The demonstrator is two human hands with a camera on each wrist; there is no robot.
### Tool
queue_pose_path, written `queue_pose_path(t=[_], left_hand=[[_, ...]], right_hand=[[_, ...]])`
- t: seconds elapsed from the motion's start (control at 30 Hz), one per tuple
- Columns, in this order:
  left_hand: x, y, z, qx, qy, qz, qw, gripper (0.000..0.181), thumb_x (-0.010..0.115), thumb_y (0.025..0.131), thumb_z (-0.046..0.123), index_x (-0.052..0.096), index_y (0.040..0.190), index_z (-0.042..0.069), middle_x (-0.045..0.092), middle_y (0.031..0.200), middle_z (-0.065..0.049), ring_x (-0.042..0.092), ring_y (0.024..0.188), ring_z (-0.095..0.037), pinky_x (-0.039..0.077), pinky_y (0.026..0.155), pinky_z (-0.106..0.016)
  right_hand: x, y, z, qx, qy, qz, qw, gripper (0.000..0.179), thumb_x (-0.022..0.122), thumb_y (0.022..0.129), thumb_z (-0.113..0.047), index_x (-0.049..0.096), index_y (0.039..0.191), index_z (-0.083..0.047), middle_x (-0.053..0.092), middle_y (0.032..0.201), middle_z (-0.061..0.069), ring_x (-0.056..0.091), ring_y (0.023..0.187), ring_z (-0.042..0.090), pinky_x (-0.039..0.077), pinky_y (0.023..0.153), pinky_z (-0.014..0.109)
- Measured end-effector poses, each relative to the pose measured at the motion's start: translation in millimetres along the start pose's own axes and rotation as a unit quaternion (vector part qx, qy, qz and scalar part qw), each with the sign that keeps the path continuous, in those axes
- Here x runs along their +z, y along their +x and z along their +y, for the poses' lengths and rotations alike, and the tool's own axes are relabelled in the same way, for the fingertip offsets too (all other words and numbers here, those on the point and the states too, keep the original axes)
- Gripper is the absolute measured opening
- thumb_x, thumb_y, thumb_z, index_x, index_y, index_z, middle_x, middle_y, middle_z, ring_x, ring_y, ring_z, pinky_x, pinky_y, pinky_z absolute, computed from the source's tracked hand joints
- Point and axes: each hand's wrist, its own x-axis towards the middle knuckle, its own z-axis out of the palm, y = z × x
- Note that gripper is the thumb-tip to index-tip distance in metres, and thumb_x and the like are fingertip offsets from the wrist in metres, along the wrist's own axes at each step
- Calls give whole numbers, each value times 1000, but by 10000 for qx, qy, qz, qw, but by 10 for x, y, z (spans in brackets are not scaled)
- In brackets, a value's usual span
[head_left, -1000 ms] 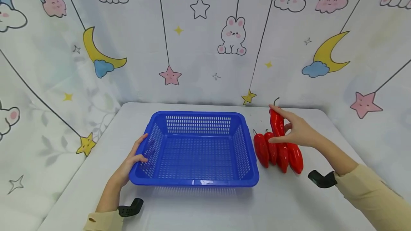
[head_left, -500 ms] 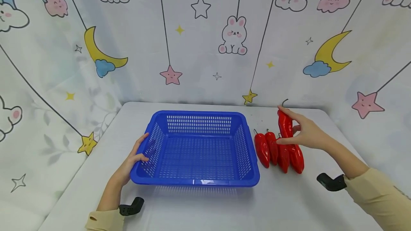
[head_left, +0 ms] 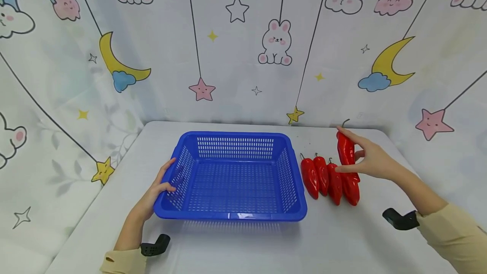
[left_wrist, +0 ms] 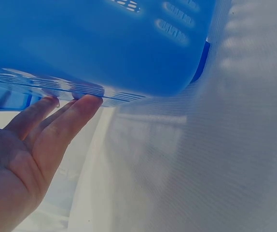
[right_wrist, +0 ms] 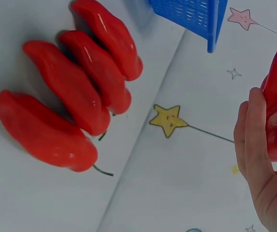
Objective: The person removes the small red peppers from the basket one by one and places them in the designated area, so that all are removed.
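My left hand (head_left: 150,195) grips the left rim of a blue plastic basket (head_left: 228,216), its thumb over the inner side. In the left wrist view, the fingers (left_wrist: 83,113) lie against the outside of the basket's slotted wall. To the right, my right hand (head_left: 374,160) holds a shiny red pepper (head_left: 345,149) between thumb and fingers, its stem pointing up and away. This pepper is raised above a row of several similar red peppers (head_left: 310,179) lying side by side on the table, stems toward the back. The basket's inside shows no contents.
A white-covered table (head_left: 236,253) bears the basket and the row of peppers. Behind it hangs a white curtain (head_left: 228,54) printed with stars, moons and rabbits. The peppers lie close to the basket's right side.
My right hand has moved to the right with the held pepper, coming over the rightmost pepper of the row. The left hand and the basket stay in place.
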Motion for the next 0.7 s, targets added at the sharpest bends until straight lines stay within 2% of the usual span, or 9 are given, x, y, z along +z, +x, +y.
queue_pose_path(t=[0.4,0.7], left_hand=[[1,-8,8,-6,24,1,10000,80,42,78,15,5,145,36,-9,151,-12,9,131,-48,31,92,-61],[4,-4,4,-24,63,33,10000,81,43,77,15,5,145,36,-9,151,-12,9,131,-47,31,92,-61]], right_hand=[[-37,-68,108,-117,83,80,9999,106,80,66,-27,12,148,-21,37,128,25,58,84,32,53,53,31],[-65,-113,172,-53,122,37,9999,107,80,66,-26,11,148,-21,36,129,24,57,86,32,53,54,31]])
